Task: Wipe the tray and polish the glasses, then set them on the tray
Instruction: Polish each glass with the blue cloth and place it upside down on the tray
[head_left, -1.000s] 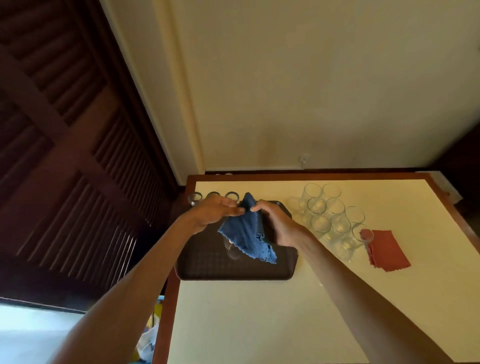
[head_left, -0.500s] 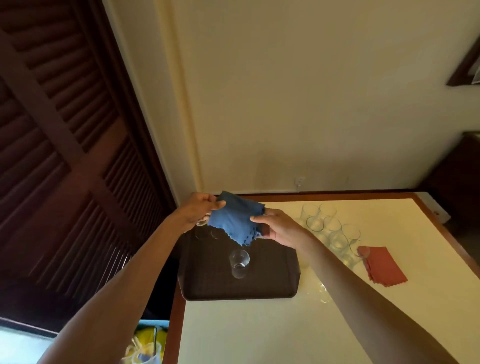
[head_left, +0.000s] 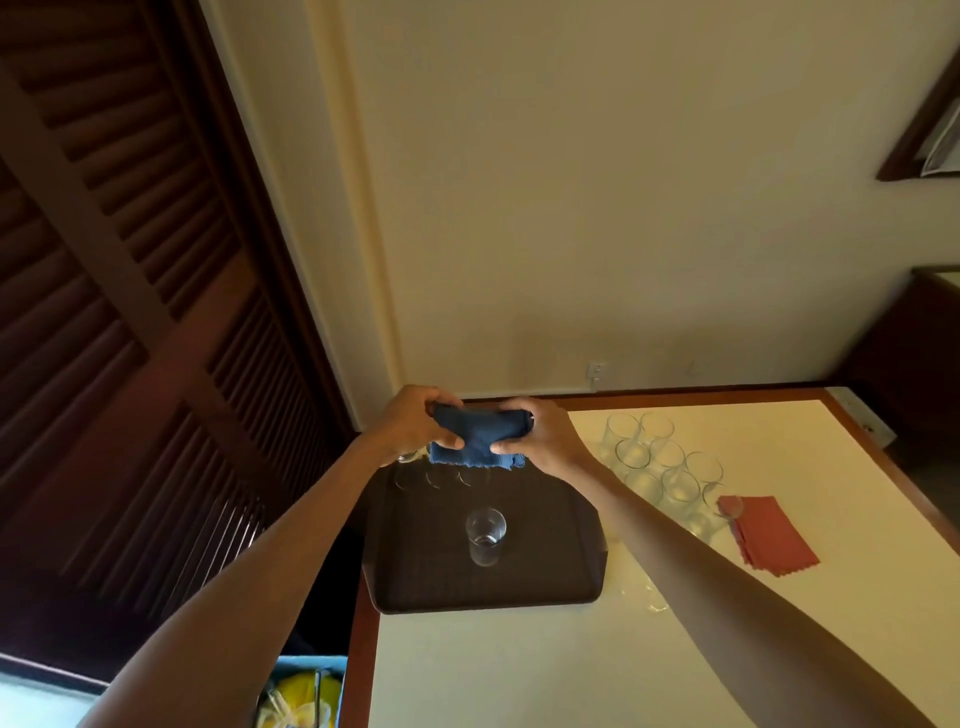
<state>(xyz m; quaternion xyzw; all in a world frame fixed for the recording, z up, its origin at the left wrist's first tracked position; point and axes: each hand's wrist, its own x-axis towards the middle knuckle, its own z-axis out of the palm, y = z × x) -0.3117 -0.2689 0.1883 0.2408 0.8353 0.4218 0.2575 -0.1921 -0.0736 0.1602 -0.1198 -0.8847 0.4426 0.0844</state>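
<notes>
Fingers (head_left: 451, 441) of left hand (head_left: 408, 426) and right hand (head_left: 548, 439) clamped on cloth (head_left: 480, 434) over tray (head_left: 410, 582). One glass (head_left: 485, 535) set on tray; glass cluster (head_left: 660, 467) on table (head_left: 519, 675) judged pending.

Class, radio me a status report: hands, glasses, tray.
Left hand and right hand grip cloth over tray, far end. One glass upright mid-tray. Other glasses wait on table. No obstruction.

Visible body: two arms and two hands. The left forearm (head_left: 260, 561) and the right forearm (head_left: 727, 587) are bare along their whole visible length, from wrist to frame edge. The left hand (head_left: 410, 426) and the right hand (head_left: 545, 441) are bare.
</notes>
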